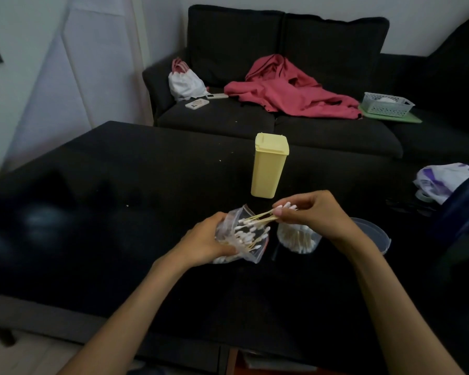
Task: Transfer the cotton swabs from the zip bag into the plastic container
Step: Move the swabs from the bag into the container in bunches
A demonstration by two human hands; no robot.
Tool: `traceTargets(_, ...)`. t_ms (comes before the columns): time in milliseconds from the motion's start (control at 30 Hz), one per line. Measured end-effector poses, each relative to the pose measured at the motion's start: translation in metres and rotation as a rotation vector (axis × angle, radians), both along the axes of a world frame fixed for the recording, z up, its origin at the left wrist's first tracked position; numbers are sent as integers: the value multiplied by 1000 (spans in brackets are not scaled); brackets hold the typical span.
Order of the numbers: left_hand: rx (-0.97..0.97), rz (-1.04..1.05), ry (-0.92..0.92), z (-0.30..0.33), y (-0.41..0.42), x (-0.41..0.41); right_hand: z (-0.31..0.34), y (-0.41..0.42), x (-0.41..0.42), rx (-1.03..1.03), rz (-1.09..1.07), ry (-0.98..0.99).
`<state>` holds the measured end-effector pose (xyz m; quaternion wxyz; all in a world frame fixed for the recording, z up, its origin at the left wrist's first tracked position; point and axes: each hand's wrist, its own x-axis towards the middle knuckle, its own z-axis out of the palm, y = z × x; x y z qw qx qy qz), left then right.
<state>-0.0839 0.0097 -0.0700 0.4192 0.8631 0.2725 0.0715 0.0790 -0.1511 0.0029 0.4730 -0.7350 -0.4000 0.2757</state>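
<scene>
Fingers of our right hand (313,209) pinch small bunch of cotton swabs (266,215) mid-stick, tips bunched for clean drop; clear plastic container (298,238) sits directly beneath, partly filled. Our left hand (209,239) grips zip bag (244,234) at nine o'clock of container, mouth tilted toward it, swabs inside. Yellow box (269,165) at twelve o'clock; container's lid (374,234), we judge, at three

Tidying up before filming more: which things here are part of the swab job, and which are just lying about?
In the job: zip bag, cotton swabs, clear plastic container, left hand, right hand.
Lying about: yellow box, pink jacket, phone, white basket.
</scene>
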Motion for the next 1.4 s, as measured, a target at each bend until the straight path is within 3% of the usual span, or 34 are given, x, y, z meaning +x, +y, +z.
traceTargets(267,42,83,-3,4,-3,1,-8,5,-6,5,-48,47)
traceTargets(400,209,162,35,8,-3,-5,-9,6,-4,46,-97,60)
traceTargets(733,257,186,192,17,-6,-8,-7,1,1,157,-226,107)
traceTargets(800,253,192,138,25,-12,-8,-5,-3,5,168,-266,122)
traceTargets(933,194,321,-315,45,-24,4,0,-13,17,250,-298,209)
traceTargets(967,171,314,-355,51,-26,13,1,-17,20,253,-304,211)
traceTargets(1200,70,206,47,84,-38,92,5,-33,32,261,-278,169)
traceTargets(1400,-340,92,160,88,-66,118,5,-40,42,245,-262,112)
